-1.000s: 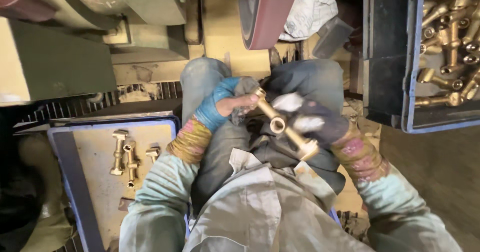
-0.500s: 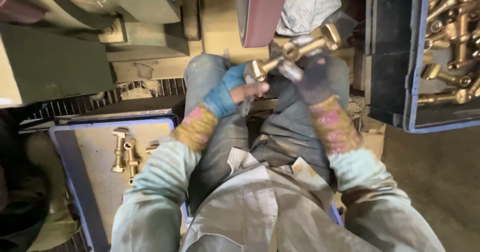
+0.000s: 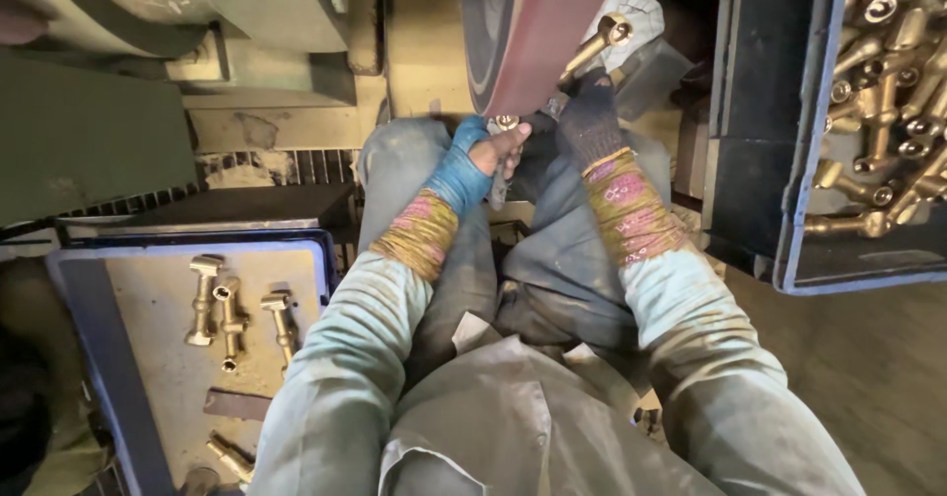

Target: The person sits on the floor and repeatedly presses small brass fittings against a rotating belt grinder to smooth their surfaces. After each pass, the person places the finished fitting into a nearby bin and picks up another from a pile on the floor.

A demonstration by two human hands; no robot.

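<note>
I hold a brass pipe fitting (image 3: 592, 47) up against the reddish sanding belt (image 3: 543, 33) in front of me. My right hand (image 3: 590, 121), in a dark knitted glove, grips the fitting's upper stem, whose round open end sticks out to the right of the belt. My left hand (image 3: 478, 161), wrapped in blue cloth with the fingertips bare, pinches the fitting's lower end just under the belt's edge. Both forearms wear patterned cuffs over pale blue sleeves. The middle of the fitting is hidden behind the belt.
A blue tray (image 3: 89, 289) at my left holds a few brass fittings (image 3: 232, 309). A dark crate (image 3: 789, 210) at my right is full of several more brass fittings (image 3: 888, 82). The green machine body (image 3: 148, 82) fills the upper left. A white cloth (image 3: 636, 13) lies behind the belt.
Both hands have lifted the fitting from over my lap up and forward to the belt. The view has tilted so the belt sits more centrally.
</note>
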